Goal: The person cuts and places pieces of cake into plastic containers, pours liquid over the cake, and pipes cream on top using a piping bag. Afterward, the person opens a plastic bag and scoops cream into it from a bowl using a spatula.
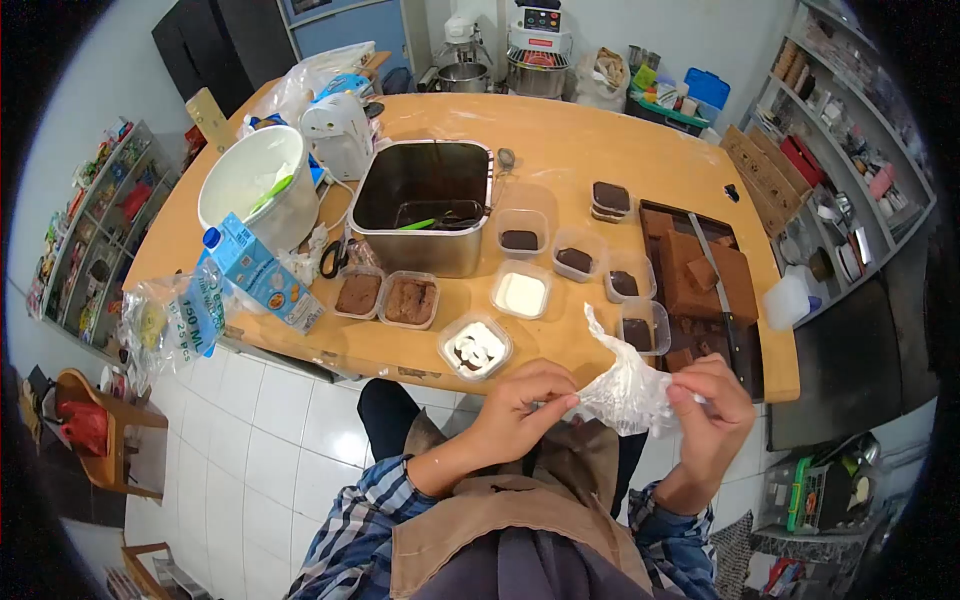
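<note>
A crumpled clear piping bag [625, 392] with white cream smeared inside hangs between my two hands, just off the table's front edge. My left hand [528, 408] pinches its left side between thumb and fingers. On the other side, my right hand [712, 405] grips the bag's right edge. Nearest to my left hand stands a plastic cup [475, 347] with uneven white cream piped over dark cake. Behind it, another cup [521, 291] has a smooth white top. Cups with dark cake [637, 330] stand just beyond the bag.
A tray [757, 375] at the right holds chocolate cake [705, 280] and a long knife [712, 265]. Left of centre stand a deep metal container [430, 250], a white bucket [225, 200], a blue carton [262, 272] and black-handled scissors [331, 258].
</note>
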Available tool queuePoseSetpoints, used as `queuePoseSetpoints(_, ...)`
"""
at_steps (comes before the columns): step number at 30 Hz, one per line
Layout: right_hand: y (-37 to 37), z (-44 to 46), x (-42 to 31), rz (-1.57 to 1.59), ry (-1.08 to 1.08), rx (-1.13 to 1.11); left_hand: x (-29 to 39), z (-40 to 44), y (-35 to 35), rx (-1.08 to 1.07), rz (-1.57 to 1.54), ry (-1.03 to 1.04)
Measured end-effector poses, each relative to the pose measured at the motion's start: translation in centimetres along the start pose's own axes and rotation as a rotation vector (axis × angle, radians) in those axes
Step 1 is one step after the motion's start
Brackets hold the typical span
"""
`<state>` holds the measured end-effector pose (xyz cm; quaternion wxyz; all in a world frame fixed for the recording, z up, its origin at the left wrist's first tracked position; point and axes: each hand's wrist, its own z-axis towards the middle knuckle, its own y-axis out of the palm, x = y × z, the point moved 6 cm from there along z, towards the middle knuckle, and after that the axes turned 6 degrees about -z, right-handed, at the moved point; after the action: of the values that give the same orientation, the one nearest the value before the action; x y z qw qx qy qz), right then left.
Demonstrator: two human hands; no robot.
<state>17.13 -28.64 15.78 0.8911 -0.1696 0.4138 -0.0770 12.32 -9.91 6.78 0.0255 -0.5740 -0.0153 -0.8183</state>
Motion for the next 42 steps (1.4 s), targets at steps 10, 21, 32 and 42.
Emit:
queuePoseSetpoints(10, -3.1, 0.5, 1.7, 0.431, 0.051, 0.198, 2.8, -1.1, -1.1, -0.054, -1.031, -0.261)
queuePoseSetpoints(21, 0.3, 1.2, 1.1, 0.608, 0.022, -0.252, 7.7, -2.3, -5.0, 0.094, -0.97, -0.193)
queuePoseSetpoints(32, 6.8, 5.8, 0.2, 0.695, 0.132, -0.714, 8.2, -1.3, -7.4, 0.161, -0.806, -0.206)
queuePoseSetpoints(42, 9.4, 5.0, -1.1, 0.728, -0.026, -0.854, 7.8, -0.7, -8.3, 0.207, -0.829, -0.227)
